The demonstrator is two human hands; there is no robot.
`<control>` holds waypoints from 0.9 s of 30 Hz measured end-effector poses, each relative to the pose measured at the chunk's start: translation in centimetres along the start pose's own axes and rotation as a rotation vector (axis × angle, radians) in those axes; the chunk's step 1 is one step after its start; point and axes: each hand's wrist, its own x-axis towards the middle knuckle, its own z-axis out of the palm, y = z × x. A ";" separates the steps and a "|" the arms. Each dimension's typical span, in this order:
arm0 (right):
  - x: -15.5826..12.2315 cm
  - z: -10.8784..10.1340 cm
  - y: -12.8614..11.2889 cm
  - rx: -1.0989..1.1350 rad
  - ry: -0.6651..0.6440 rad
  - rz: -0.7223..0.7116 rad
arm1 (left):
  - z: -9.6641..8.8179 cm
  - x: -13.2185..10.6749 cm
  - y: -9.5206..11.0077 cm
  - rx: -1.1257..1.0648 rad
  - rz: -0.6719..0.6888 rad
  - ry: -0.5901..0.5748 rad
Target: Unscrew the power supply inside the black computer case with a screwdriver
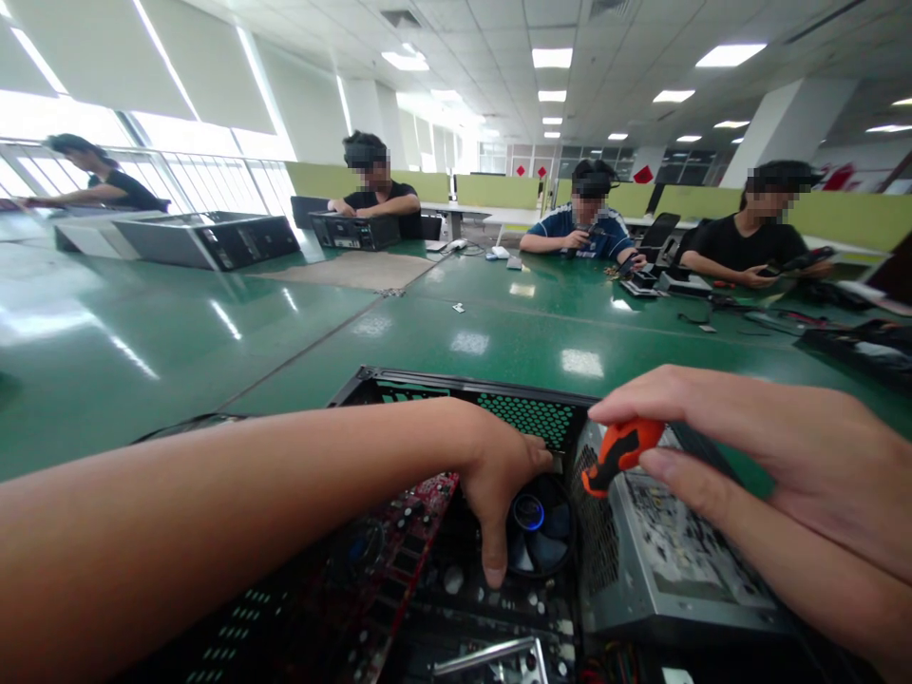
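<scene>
An open black computer case (456,388) lies on the green table right in front of me. Inside it I see a red circuit board (399,532), a black cooling fan with a blue hub (538,522) and a grey power supply box (670,560). My left hand (495,475) reaches into the case, fingers curled down beside the fan and touching the case wall. My right hand (769,456) is closed on a screwdriver with an orange and black handle (619,451), held over the power supply.
Several other people sit at the far side of the green table (285,323), working on computer cases (214,242) and small parts. A brown mat (356,271) lies mid-table. Black gear and cables (855,342) sit at the right edge.
</scene>
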 end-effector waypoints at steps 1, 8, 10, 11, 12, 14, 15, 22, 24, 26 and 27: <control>-0.1 -0.1 -0.4 0.006 -0.034 -0.003 | 0.0 0.0 -0.1 -0.012 0.009 0.004; -0.2 0.1 -1.4 0.074 -0.223 0.018 | -0.1 0.2 -0.5 -0.023 0.042 -0.042; -0.1 0.4 -1.1 0.095 -0.216 -0.018 | 0.0 0.2 -0.5 -0.054 0.040 -0.014; 0.0 0.6 -1.0 0.107 -0.220 -0.030 | 0.0 0.2 -0.6 -0.069 0.040 0.004; 0.0 0.6 -0.9 0.119 -0.221 -0.049 | 0.1 0.2 -0.6 -0.080 0.041 0.022; 0.1 0.6 -0.9 0.133 -0.237 -0.034 | 0.2 0.2 -0.7 -0.091 0.042 0.040; 0.1 0.5 -1.0 0.135 -0.231 -0.037 | 0.3 0.2 -0.7 -0.092 0.041 0.042; 0.1 0.1 -0.9 0.134 -0.286 -0.035 | 0.0 0.0 -0.2 -0.031 0.028 -0.011; 0.3 0.3 -0.6 0.127 -0.233 -0.035 | -0.1 -0.1 -0.1 -0.019 0.020 -0.006; 0.5 0.5 -0.4 0.129 -0.194 -0.002 | -0.1 -0.1 -0.2 -0.021 0.018 0.018; 0.6 0.6 -0.4 0.132 -0.191 0.010 | 0.0 -0.1 -0.2 -0.026 0.020 0.028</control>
